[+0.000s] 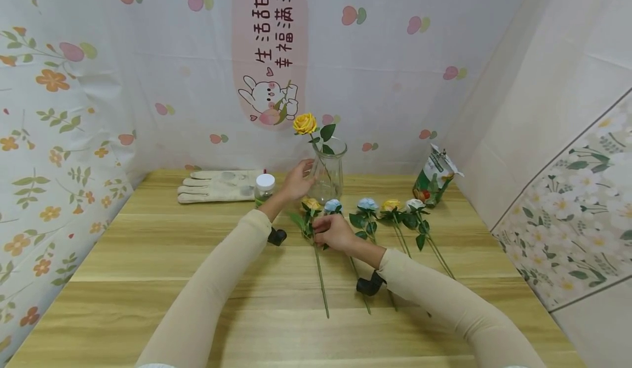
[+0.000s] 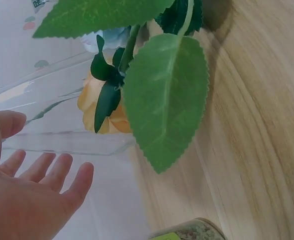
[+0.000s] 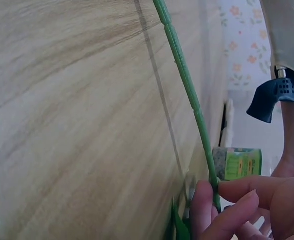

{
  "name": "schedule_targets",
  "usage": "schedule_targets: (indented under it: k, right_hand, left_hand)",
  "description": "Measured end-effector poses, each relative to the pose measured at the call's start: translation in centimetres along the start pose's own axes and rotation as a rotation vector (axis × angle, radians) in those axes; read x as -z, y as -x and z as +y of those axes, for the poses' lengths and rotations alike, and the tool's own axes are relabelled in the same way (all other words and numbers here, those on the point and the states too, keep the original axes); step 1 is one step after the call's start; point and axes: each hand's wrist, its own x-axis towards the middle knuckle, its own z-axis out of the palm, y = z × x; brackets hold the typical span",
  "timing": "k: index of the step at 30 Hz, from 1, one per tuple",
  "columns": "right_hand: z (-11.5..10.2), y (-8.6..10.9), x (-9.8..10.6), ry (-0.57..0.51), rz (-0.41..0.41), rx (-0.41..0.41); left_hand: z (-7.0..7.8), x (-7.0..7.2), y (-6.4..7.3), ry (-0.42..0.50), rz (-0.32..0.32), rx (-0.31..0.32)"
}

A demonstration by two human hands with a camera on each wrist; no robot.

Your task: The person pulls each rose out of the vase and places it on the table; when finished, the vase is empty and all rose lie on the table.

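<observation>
A clear glass vase [image 1: 336, 180] stands at the back of the table with one yellow rose [image 1: 305, 123] leaning in it. My left hand [image 1: 298, 182] is at the vase's left side, its fingers spread and loosely bent in the left wrist view; whether they touch the glass is hard to tell. In front of the vase, my right hand [image 1: 336, 232] pinches the green stem [image 3: 187, 85] of an orange-yellow rose [image 2: 104, 105] between thumb and fingers. That stem slants over the wooden table, its shadow beside it. A blue rose [image 1: 332, 206] lies just right of it, partly behind my right hand.
Another blue rose [image 1: 367, 204], a yellow rose [image 1: 391, 205] and a white rose [image 1: 415, 204] lie further right. A white-lidded jar [image 1: 265, 186] stands beside my left wrist, with pale gloves [image 1: 214, 187] behind it. A green-and-white bag [image 1: 434, 179] stands at the back right.
</observation>
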Motion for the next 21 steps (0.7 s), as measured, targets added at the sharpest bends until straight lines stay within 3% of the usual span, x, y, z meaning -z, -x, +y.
schedule_targets:
  k: [14, 21]
  right_hand:
    - [-1.5, 0.1, 2.3, 0.066, -0.041, 0.025]
    - [-2.5, -0.7, 4.2, 0.053, 0.03, 0.079]
  left_hand:
    - [0.1, 0.1, 0.0, -0.031, -0.004, -0.018]
    - [0.2, 0.1, 0.2, -0.033, -0.006, -0.009]
